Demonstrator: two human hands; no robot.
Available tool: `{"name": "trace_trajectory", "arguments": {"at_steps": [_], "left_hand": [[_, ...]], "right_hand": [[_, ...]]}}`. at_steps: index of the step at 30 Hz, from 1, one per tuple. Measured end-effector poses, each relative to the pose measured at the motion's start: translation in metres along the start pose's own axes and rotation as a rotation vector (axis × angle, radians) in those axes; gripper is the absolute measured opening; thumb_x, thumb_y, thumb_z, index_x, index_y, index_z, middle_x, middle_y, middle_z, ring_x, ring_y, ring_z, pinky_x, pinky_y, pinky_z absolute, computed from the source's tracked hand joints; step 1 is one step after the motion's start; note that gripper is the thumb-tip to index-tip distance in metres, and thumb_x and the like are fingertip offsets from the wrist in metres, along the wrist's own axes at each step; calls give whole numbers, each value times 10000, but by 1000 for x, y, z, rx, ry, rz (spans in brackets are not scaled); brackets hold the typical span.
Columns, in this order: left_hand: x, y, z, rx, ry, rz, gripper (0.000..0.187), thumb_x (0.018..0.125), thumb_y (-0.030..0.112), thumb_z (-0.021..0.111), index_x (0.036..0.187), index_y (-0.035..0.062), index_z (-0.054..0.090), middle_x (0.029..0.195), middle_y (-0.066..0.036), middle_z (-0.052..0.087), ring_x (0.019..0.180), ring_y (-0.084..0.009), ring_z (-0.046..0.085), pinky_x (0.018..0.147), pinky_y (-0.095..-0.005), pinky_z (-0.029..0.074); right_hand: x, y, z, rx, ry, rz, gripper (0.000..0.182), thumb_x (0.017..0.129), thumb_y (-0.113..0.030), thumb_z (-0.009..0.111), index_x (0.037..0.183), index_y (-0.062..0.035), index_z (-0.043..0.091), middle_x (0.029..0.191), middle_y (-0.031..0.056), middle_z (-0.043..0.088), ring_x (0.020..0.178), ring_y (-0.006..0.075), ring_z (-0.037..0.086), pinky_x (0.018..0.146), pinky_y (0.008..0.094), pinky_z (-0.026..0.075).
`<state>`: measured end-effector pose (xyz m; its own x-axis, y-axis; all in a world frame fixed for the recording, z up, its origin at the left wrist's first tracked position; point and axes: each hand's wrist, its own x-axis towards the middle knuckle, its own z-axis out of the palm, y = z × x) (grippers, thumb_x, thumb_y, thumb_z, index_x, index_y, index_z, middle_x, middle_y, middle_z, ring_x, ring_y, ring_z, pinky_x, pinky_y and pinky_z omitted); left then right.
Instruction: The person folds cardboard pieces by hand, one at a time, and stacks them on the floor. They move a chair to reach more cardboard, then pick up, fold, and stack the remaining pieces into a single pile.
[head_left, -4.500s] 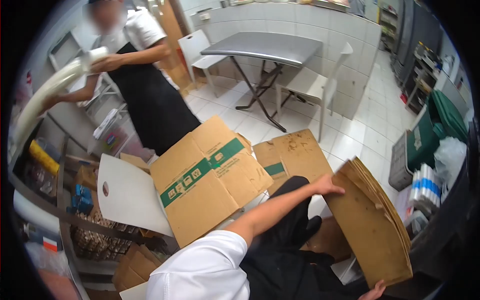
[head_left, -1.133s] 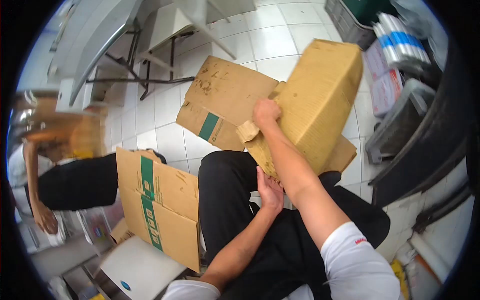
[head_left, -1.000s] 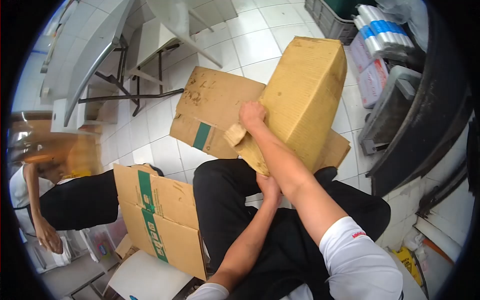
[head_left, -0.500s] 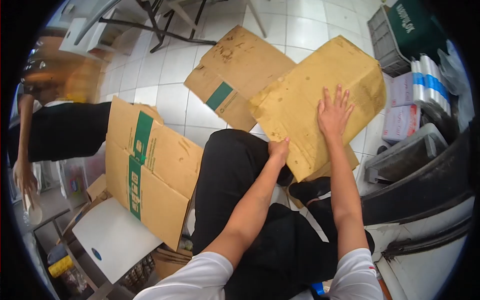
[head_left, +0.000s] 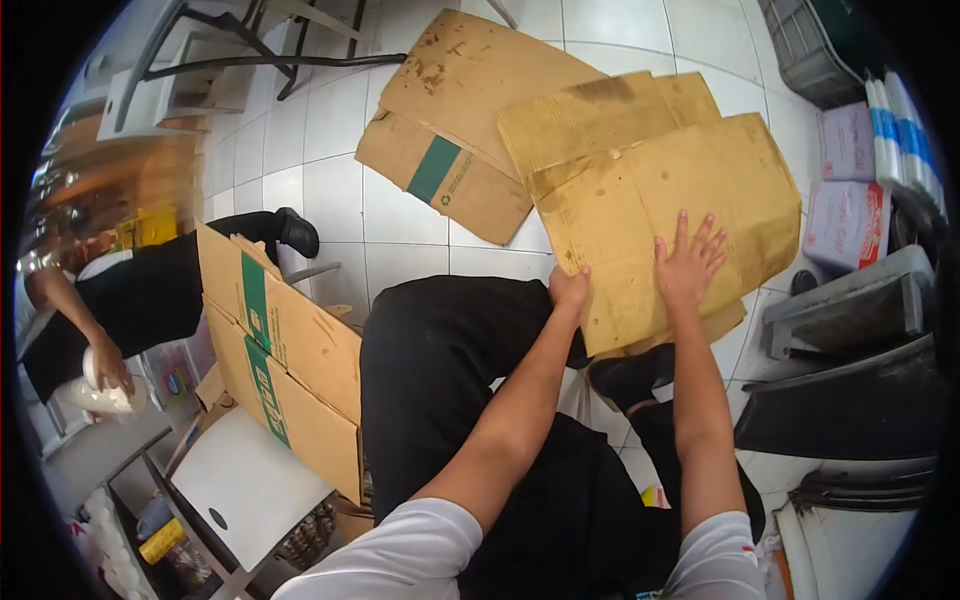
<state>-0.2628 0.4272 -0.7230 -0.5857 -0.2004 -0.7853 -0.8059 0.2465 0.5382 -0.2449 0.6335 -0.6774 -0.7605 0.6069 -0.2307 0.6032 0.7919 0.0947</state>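
Note:
A yellowish-brown cardboard sheet lies in front of my knees, with a stained flap spread out at its far side. My left hand grips the sheet's near left edge between thumb and curled fingers. On top of the sheet my right hand lies flat with its fingers spread. A flat brown cardboard piece with a green stripe is on the floor beyond, partly under the flap. To the left of my leg, another cardboard piece with green print stands tilted.
At the left, a person's hand holds a whitish item. A white panel lies at the lower left. Boxes, a grey crate and a grey bin stand at the right. Metal legs stand at the upper left.
The cardboard under my hands has opened out, its stained flap now showing at the far side. The other person's hand has moved and a shoe now shows. The view has shifted slightly.

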Motion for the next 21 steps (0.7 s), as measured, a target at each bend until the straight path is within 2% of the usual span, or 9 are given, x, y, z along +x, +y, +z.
{"name": "trace_trajectory", "arguments": {"at_steps": [2,8,10,11,13,14,15,18,21], "left_hand": [[-2,19,6,154,-11,37,344,940,87,691,1263,-15,630,1193,-149,706,1015,-246,690,862,-353,541],[-23,28,-2,82,-159,125,421,918,163,749,1268,-32,619,1186,-158,712,1037,-248,689,897,-384,530],[-20,29,-1,504,55,169,526,890,175,793,1321,-34,578,1265,-150,681,1113,-253,659,952,-401,516],[2,14,3,506,49,175,526,890,175,793,1321,-34,578,1265,-150,681,1113,-253,659,952,-401,516],[59,-38,20,21,280,141,630,871,195,826,1373,-38,525,1349,-155,630,1203,-268,612,1002,-421,500],[22,1,16,-220,-136,289,665,880,214,826,1393,-51,496,1395,-174,588,1266,-281,570,1032,-448,490],[8,9,10,-310,-205,165,646,887,213,823,1378,-59,505,1390,-204,581,1255,-292,576,1020,-449,497],[-11,-4,17,-226,-273,-37,609,884,213,826,1348,-53,535,1323,-188,625,1163,-285,622,965,-427,531],[-109,19,22,-179,-55,-10,550,884,222,830,1284,-64,584,1195,-137,694,1014,-242,678,843,-383,580]], "right_hand": [[8,3,12,-3,-42,-7,718,1017,-576,448,1645,-323,208,1725,146,21,1567,440,7,1232,640,88],[16,11,12,60,-189,-2,714,1021,-572,440,1646,-328,195,1727,138,-2,1571,429,-20,1239,629,63],[18,16,8,90,-226,15,707,1020,-566,444,1643,-326,211,1727,136,-1,1571,427,-23,1240,627,63],[21,16,-1,123,-263,16,699,1020,-559,449,1639,-316,232,1727,135,15,1572,425,-17,1242,623,63],[19,23,-5,170,-238,-13,677,1021,-548,452,1626,-291,288,1725,125,63,1575,412,17,1248,608,70],[15,32,4,183,-189,-43,665,1021,-545,451,1616,-277,321,1724,115,96,1576,402,45,1252,596,78],[3,35,10,177,-119,-87,662,1021,-542,458,1610,-264,339,1719,105,129,1575,391,74,1255,585,86],[-27,38,20,229,-121,-52,653,1018,-524,489,1596,-244,374,1709,81,193,1572,367,128,1259,559,111],[-34,35,8,292,-1,95,624,1016,-499,521,1562,-214,423,1681,97,267,1550,388,181,1240,579,152]]}}
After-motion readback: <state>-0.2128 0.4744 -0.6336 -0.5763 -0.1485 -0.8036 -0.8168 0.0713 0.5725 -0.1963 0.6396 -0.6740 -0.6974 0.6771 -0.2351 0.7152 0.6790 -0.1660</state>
